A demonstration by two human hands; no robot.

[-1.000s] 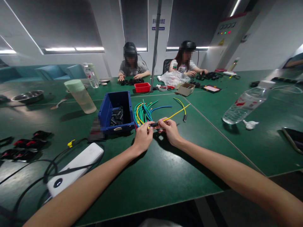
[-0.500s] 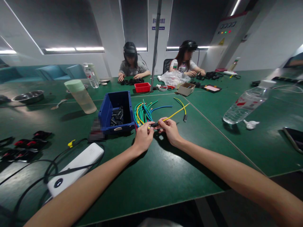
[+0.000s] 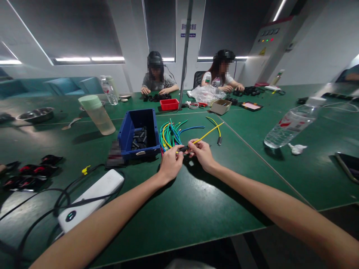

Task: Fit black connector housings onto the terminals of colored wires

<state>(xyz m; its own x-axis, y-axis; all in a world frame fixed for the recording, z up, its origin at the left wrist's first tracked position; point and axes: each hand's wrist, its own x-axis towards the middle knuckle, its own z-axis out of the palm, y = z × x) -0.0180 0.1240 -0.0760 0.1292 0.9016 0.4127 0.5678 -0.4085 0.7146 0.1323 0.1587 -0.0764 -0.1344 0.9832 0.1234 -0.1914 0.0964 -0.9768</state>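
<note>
Both hands' grips (image 3: 171,163) (image 3: 202,153) pinch a yellow wire (image 3: 206,134) (its black end half-hidden).

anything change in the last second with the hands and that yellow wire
Hardly anything. The left hand and right hand keep pinching the yellow wire and the small black piece between them, just in front of the wire bundle. The view shifted slightly. The blue bin and water bottle stayed put.

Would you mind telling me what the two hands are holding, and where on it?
Both the left hand and right hand pinch a yellow wire at its near end, where a small black sleeve sits.
</note>
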